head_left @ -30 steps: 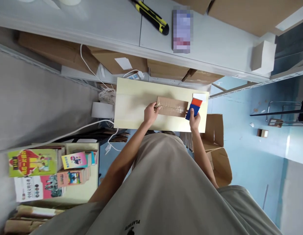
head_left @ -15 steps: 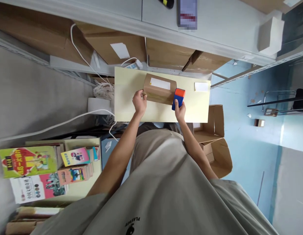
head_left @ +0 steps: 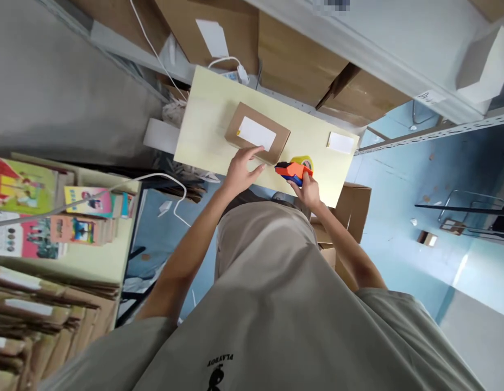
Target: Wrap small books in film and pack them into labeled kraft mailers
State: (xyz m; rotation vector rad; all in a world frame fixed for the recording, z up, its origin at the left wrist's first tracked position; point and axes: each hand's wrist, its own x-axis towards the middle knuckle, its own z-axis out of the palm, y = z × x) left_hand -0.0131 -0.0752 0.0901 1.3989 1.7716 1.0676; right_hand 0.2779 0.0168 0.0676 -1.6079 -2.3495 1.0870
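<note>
A flat brown cardboard parcel (head_left: 256, 133) with a white label lies on a pale yellow small table (head_left: 203, 125). My left hand (head_left: 241, 168) rests at the parcel's near edge with fingers spread, holding nothing. My right hand (head_left: 307, 189) grips an orange and blue tape dispenser (head_left: 295, 169) with a yellowish tape roll, set down on the table just right of the parcel. A white label sheet (head_left: 340, 142) lies near the table's right end.
Brown cartons (head_left: 295, 62) sit under a grey shelf (head_left: 398, 38) behind the table, with white cables (head_left: 154, 51) at the left. Stacked books (head_left: 52, 206) lie on a table at the left. An open carton (head_left: 350, 209) stands on the blue floor at the right.
The parcel has been turned label side up and laid flat. My right hand brought the tape dispenser off the parcel down to the table. My left hand let go and opened.
</note>
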